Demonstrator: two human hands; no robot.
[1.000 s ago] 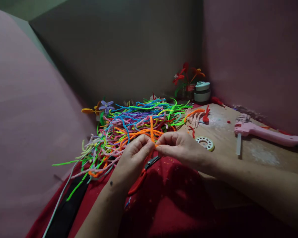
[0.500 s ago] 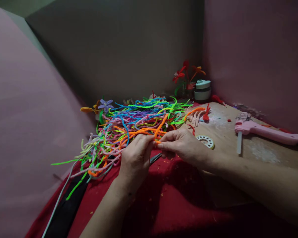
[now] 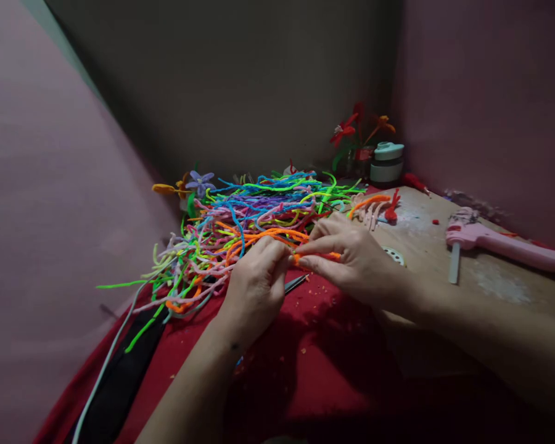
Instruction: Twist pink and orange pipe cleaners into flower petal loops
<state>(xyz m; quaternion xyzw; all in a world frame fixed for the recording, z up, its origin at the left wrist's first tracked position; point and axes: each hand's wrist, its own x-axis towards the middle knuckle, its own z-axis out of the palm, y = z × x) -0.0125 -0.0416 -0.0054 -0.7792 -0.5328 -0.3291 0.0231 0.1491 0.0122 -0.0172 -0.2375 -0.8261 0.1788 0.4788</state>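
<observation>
An orange pipe cleaner [image 3: 329, 255] is pinched between my two hands in the middle of the view. My left hand [image 3: 259, 280] has its thumb and fingers closed on the left end. Close against it, my right hand [image 3: 346, 256] grips the same piece, whose free part runs rightward under the fingers. Just beyond lies a tangled heap of coloured pipe cleaners [image 3: 271, 206], with orange strands nearest. Metal blades [image 3: 296, 283], perhaps scissors, rest on the red cloth [image 3: 333, 394] below my hands, partly hidden by the left one.
A pink glue gun [image 3: 504, 243] lies on a brown board [image 3: 472, 308] at the right. Near it are a white holed disc [image 3: 394, 255] and a red piece [image 3: 391, 213]. Red flowers [image 3: 345, 131] and a lidded jar [image 3: 387, 163] stand behind. A pale cable [image 3: 104, 370] crosses the left.
The orange strand that stood up between my hands now points right beneath my right fingers. My right hand has turned over it. The view has shifted slightly.
</observation>
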